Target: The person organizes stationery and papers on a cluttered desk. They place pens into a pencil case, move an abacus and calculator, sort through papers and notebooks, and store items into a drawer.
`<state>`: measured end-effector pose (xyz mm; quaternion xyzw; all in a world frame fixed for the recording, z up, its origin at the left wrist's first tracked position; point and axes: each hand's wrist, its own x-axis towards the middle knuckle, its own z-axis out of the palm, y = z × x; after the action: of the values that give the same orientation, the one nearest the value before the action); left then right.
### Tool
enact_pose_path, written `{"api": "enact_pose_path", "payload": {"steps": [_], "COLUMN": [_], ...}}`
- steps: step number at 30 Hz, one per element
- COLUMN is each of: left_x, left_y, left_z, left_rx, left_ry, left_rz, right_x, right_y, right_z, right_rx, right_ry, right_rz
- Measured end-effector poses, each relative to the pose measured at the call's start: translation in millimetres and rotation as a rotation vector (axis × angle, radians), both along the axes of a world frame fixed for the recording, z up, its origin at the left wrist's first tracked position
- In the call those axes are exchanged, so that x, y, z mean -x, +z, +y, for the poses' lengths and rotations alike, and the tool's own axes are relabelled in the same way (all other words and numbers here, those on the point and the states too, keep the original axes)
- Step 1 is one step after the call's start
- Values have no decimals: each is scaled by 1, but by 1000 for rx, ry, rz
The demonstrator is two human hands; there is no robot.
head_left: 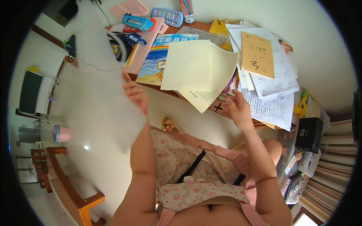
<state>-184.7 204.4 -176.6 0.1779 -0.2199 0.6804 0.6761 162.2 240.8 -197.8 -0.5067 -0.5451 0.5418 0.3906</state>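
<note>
My left hand (pixel 136 94) is raised at the left of the desk, its fingers closed on the edge of a large translucent plastic sheet (pixel 102 101). The sheet hangs down past my forearm and covers part of the desk's left end. Over the desk's front edge is my right hand (pixel 239 109), with bent fingers apart and nothing in them. Near it lie cream grid-lined papers (pixel 222 71) under a plain cream sheet (pixel 187 66). These papers overhang the desk edge and partly cover a blue picture book (pixel 152 67).
At the right is a pile of white printed sheets (pixel 269 107) with a tan booklet (pixel 258 54) on top. Along the back stand a blue case of crayons (pixel 167 17) and a pencil cup (pixel 188 17). A wooden chair (pixel 81 201) is at lower left, a black box (pixel 309 134) at right.
</note>
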Motion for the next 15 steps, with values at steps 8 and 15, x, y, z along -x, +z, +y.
{"api": "enact_pose_path", "payload": {"steps": [8, 15], "left_x": [-3, 14], "left_y": [7, 13], "left_z": [33, 22], "left_rx": [-42, 98], "left_ry": [-81, 121], "left_rz": [-20, 112], "right_x": [70, 97], "right_y": [-1, 22], "right_z": [9, 18], "right_rx": [111, -270], "right_ry": [-180, -344], "right_rz": [-32, 57]}}
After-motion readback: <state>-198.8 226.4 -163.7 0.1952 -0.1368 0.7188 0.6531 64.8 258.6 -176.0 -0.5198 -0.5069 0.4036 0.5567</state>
